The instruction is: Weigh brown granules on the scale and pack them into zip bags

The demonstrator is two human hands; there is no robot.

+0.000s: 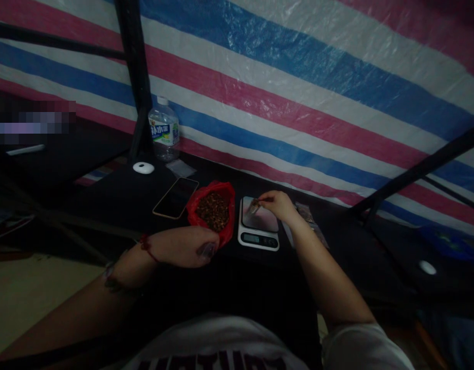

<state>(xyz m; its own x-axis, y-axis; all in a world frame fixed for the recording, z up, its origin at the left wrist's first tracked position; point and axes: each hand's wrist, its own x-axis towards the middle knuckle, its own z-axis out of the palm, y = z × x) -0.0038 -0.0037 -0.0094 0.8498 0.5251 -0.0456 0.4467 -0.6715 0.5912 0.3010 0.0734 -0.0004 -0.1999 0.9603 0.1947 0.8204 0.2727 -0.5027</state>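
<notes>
A person seated at a dark table (117, 200) weighs out small brown pieces under a striped red, white and blue tarpaulin (298, 87). The right hand (277, 204) reaches over the far edge of a small white kitchen scale (258, 226), fingertips pinched on what looks like a few brown pieces just above the scale's pan; exactly what is pinched is too small and dim to tell. The left hand (190, 246) rests at the table's near edge, loosely curled against the near side of a red plastic bag (213, 210) that lies open and full of the same brown pieces, just left of the scale; whether it grips the plastic cannot be told.

A phone (176, 197) lies face up left of the bag. Toward the far edge stand a water bottle (164, 131) and, near it, a small white oval object (143, 167). Clear packets (308, 216) lie just right of the scale.

Judged from the frame, the weighing goes best if the pieces are released low over the middle of the pan, a few at a time, with the hand lifted clear of the pan so the display at the scale's near edge reads true.
</notes>
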